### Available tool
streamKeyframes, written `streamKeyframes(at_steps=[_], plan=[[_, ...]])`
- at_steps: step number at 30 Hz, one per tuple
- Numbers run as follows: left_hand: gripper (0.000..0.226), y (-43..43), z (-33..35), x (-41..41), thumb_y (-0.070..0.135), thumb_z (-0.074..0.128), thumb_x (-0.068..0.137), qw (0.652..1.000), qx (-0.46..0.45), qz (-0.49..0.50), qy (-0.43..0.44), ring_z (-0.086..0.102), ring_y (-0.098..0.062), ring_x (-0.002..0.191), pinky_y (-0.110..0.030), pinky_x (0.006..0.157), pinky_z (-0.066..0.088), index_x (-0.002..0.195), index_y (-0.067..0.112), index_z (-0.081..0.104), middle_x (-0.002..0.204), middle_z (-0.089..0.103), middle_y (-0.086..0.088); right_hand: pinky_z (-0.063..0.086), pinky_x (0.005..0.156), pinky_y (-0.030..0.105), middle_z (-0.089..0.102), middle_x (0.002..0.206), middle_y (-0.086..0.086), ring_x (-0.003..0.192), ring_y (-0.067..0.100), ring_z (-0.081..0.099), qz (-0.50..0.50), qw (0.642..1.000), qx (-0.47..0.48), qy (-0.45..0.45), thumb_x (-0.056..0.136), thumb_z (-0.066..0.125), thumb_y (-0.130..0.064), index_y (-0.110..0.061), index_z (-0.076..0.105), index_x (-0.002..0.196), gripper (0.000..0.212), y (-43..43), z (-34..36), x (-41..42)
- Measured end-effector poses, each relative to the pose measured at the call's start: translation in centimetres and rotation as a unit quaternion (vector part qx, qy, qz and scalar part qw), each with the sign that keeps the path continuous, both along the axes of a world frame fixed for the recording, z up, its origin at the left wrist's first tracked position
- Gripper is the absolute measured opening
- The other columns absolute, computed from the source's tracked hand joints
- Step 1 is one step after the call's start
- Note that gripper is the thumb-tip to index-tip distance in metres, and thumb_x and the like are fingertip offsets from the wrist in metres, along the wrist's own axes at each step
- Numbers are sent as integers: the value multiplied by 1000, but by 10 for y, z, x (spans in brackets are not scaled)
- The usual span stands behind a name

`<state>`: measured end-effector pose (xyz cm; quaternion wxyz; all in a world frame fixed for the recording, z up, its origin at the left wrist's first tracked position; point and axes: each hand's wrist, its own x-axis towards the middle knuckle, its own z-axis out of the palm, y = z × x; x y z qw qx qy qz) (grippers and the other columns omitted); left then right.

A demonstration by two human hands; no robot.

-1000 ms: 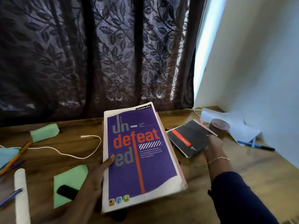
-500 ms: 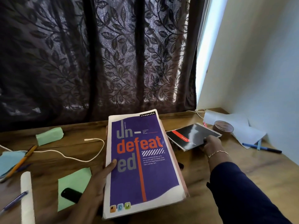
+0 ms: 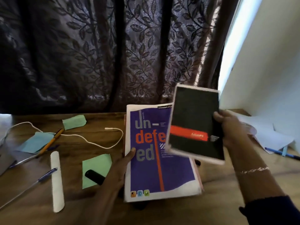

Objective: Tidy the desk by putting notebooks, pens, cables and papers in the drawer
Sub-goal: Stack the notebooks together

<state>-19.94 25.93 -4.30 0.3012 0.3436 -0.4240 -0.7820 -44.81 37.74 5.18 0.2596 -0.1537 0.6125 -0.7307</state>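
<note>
Far left: white cable snaking across the wooden surface, plug end just short of the purple notebook. Blue paper under the cable's loop, orange pencil lying slantwise over its edge. Small green note behind, near the curtain. Nearer the front edge: blue pen crossing a white paper roll, both flat on the surface. Next right: green sticky note with a small black object lying on it; too small to identify.

Centre: left hand gripping the purple notebook by its left edge, thumb on the cover, fingers hidden beneath. Cover facing up, "un-defeated" partly readable. Lifted or resting on the surface: cannot tell.

Right of centre: black notebook with a red band, raised clear of the surface, tilted, motion-blurred, covering the purple notebook's upper right corner in view. Right hand clamped on its right edge, thumb on the cover. Thin bracelet on that wrist, dark sleeve below.

Far right: white paper sheets spread on the surface by the wall, another blue pen at their near edge.
</note>
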Motion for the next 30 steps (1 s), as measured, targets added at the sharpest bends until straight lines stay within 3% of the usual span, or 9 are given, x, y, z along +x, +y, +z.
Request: streamKeyframes(at_steps=[3, 8, 12, 14, 16, 19, 22, 26, 30], plan=[[13, 3, 2, -4, 19, 52, 91, 999, -38, 8, -18, 69, -14, 61, -26, 47, 55, 104, 19, 55, 81, 69, -5, 56, 68, 26, 70, 83, 8, 71, 17, 67, 100, 994, 31, 43, 93, 43, -1, -12, 62, 89, 22, -16, -19, 56], [21, 7, 2, -5, 20, 55, 89, 999, -31, 14, -19, 65, -22, 78, -34, 63, 53, 108, 25, 49, 92, 63, -6, 51, 87, 46, 67, 105, 4, 100, 22, 62, 76, 955, 186, 218, 92, 52, -20, -22, 62, 100, 13, -31, -62, 86], [32, 11, -2, -4, 6, 60, 84, 999, -49, 15, 2, 65, -23, 83, -30, 61, 57, 110, 22, 51, 96, 64, -7, 44, 96, 46, 54, 121, 8, 115, 26, 50, 38, 892, 276, 357, 89, 57, -30, -17, 56, 119, 32, -27, -70, 86], [35, 13, -4, -4, 6, 59, 84, 998, -58, 17, 14, 65, -21, 85, -26, 59, 56, 110, 27, 50, 99, 64, -6, 38, 102, 50, 39, 137, 12, 126, 30, 40, 30, 872, 314, 374, 77, 67, -48, -20, 46, 129, 62, -18, -73, 76], [40, 13, -4, -4, 7, 59, 83, 997, -72, 15, 19, 64, -21, 90, -28, 63, 56, 114, 29, 48, 104, 63, -5, 43, 99, 52, 42, 139, 11, 123, 29, 47, 78, 921, 274, 265, 55, 76, -59, -22, 38, 132, 93, -7, -73, 63], [49, 12, 0, -7, 4, 60, 82, 990, -142, 8, 19, 65, -15, 93, -23, 68, 55, 124, 25, 46, 106, 64, 1, 53, 85, 46, 64, 113, 8, 95, 21, 66, 136, 976, 134, 105, 57, 80, -33, -18, 44, 120, 74, 9, -68, 48], [46, 15, 7, -14, -6, 55, 83, 980, -191, -28, 49, 67, 0, 87, -13, 65, 52, 111, 31, 49, 93, 71, 14, 54, 73, 31, 67, 102, 0, 83, 11, 69, 98, 982, 40, 156, 59, 75, -15, -21, 46, 110, 58, 21, -65, 38], [42, 22, 7, -25, 0, 59, 78, 978, -186, -86, 43, 67, -4, 86, -20, 67, 55, 101, 34, 52, 85, 72, 20, 54, 69, 14, 62, 99, -9, 85, -2, 66, 44, 965, -10, 258, 64, 77, 2, -20, 42, 112, 64, 37, -64, 31], [47, 34, -1, -27, -1, 62, 78, 969, -230, -94, 0, 63, -4, 96, -16, 70, 54, 108, 33, 49, 102, 65, 15, 53, 70, 13, 63, 96, -29, 93, -7, 62, 53, 956, -10, 287, 51, 84, -19, -32, 39, 107, 73, 55, -72, 33]])
